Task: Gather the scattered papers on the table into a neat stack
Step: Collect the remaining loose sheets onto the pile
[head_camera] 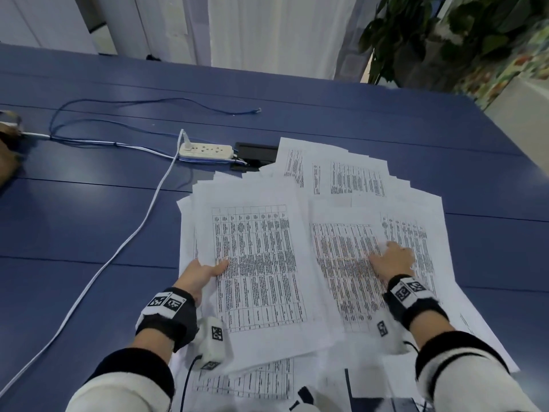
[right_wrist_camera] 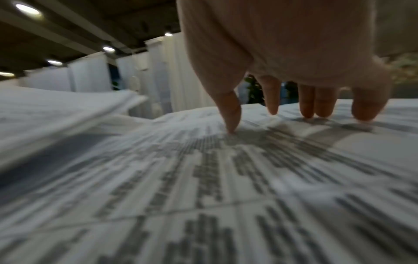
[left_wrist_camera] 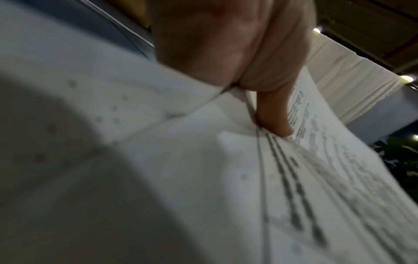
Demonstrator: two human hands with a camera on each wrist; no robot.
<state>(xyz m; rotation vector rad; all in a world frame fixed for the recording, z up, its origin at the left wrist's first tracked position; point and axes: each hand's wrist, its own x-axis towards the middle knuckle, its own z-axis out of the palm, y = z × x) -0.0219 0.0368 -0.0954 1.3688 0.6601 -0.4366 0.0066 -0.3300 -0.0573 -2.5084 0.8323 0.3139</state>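
Observation:
Several white sheets printed with tables lie overlapped and fanned out on the blue table (head_camera: 89, 221). The left pile of papers (head_camera: 255, 263) has its left edge pinched by my left hand (head_camera: 202, 273), thumb on top and fingers hidden beneath; the left wrist view shows the thumb (left_wrist_camera: 274, 114) pressing on the lifted sheets (left_wrist_camera: 226, 178). My right hand (head_camera: 392, 258) lies flat on the right pile of papers (head_camera: 350, 263), and in the right wrist view its straight fingertips (right_wrist_camera: 316, 107) touch the printed sheet (right_wrist_camera: 226, 178). More sheets (head_camera: 341, 173) spread behind both piles.
A white power strip (head_camera: 205, 151) with a white cable (head_camera: 118, 251) lies left of the papers, beside a black desk socket (head_camera: 255, 153). A thin blue cable (head_camera: 148, 102) loops farther back. A leafy plant (head_camera: 430, 37) stands beyond the far right corner. A brown object (head_camera: 9, 144) sits at the left edge.

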